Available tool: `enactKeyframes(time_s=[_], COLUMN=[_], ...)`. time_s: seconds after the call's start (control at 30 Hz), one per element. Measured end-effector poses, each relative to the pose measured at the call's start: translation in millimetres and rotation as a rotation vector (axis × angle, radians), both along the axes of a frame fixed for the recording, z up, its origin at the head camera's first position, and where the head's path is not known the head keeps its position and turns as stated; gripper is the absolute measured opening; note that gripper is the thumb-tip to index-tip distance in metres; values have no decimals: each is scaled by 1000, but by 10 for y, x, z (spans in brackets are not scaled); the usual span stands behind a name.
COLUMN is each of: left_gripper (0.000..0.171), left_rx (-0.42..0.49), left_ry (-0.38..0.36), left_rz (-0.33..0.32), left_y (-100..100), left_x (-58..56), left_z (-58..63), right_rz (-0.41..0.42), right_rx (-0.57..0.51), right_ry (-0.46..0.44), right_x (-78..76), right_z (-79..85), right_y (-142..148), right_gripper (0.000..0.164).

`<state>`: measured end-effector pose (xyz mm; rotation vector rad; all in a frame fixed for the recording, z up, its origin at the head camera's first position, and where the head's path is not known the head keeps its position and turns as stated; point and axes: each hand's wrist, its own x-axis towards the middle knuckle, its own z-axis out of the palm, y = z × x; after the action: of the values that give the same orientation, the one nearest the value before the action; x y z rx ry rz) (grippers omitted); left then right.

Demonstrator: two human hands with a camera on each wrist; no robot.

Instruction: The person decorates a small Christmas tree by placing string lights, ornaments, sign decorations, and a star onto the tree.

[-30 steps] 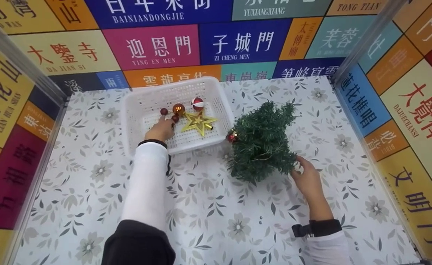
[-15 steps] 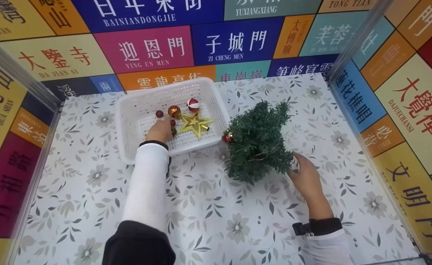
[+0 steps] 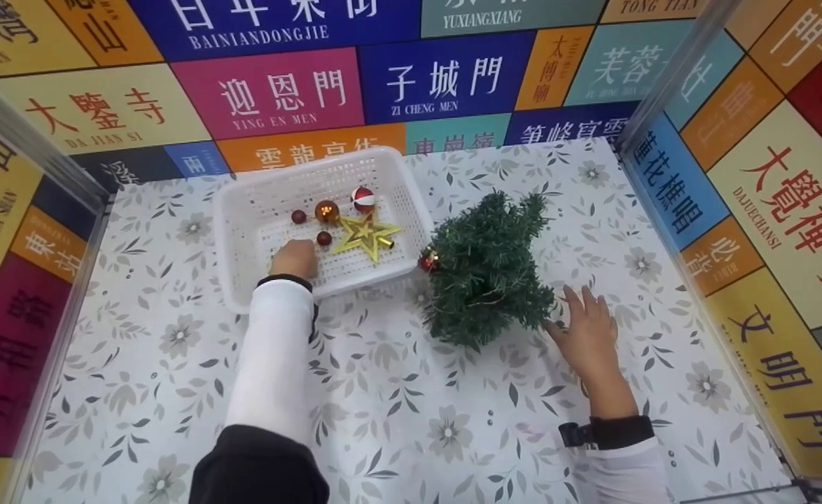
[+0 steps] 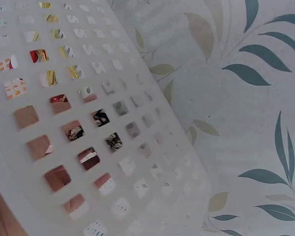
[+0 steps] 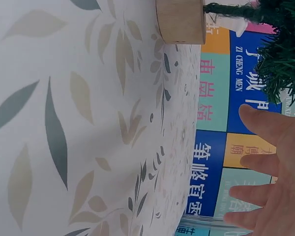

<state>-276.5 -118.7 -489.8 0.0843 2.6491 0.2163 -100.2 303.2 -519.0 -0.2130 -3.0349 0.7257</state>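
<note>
My left hand (image 3: 295, 259) reaches into the white plastic basket (image 3: 225, 252), knuckles up and fingertips hidden. Through the basket's holes, the left wrist view shows a dark patterned thing (image 4: 114, 141) beside the fingers; I cannot tell whether they grip it. Near this hand lie two small dark red balls, one (image 3: 323, 239) just ahead, an orange-gold bauble (image 3: 327, 211), a red-and-white bauble (image 3: 363, 199) and a gold star (image 3: 367, 234). My right hand (image 3: 588, 336) is spread beside a small artificial Christmas tree (image 3: 484, 273), thumb close to its branches. A red bauble (image 3: 430, 260) hangs on the tree's left.
The tree's round wooden base (image 5: 181, 22) stands on the flower-patterned tabletop (image 3: 383, 434). Printed sign panels (image 3: 446, 77) wall in the back and both sides. The basket's right rim is close to the tree.
My left hand has drawn back slightly towards the basket's near side, uncovering a small red ball. My right hand's fingers have spread and come away from the branches. The head view has shifted a little.
</note>
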Motion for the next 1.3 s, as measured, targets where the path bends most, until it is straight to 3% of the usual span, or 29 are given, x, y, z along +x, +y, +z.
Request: enactKeyframes(time_s=[0.2, 0.4, 0.5, 0.7, 0.97, 1.13, 1.3], left_gripper=[32, 36, 37, 44, 45, 46, 48], left_rx=[49, 129, 188, 266, 424, 508, 585], left_ry=[-26, 87, 141, 233, 403, 525, 671], left_rz=[49, 119, 136, 97, 45, -32, -125], left_y=[-20, -10, 4, 25, 178, 367, 509], left_x=[-103, -182, -165, -51, 250, 562, 919], left_z=[34, 139, 223, 434, 702, 857, 912], right_rz=[-32, -32, -31, -39, -108, -150, -187], right_rx=[-26, -41, -42, -90, -193, -239, -284], right_ry=[-20, 12, 20, 65, 146, 228, 366], right_x=[2, -15, -16, -12, -2, 28, 99], right_z=[71, 89, 95, 170, 390, 552, 718], right_y=[29, 33, 46, 72, 42, -20, -125], right_gripper=[65, 60, 60, 57, 49, 41, 34])
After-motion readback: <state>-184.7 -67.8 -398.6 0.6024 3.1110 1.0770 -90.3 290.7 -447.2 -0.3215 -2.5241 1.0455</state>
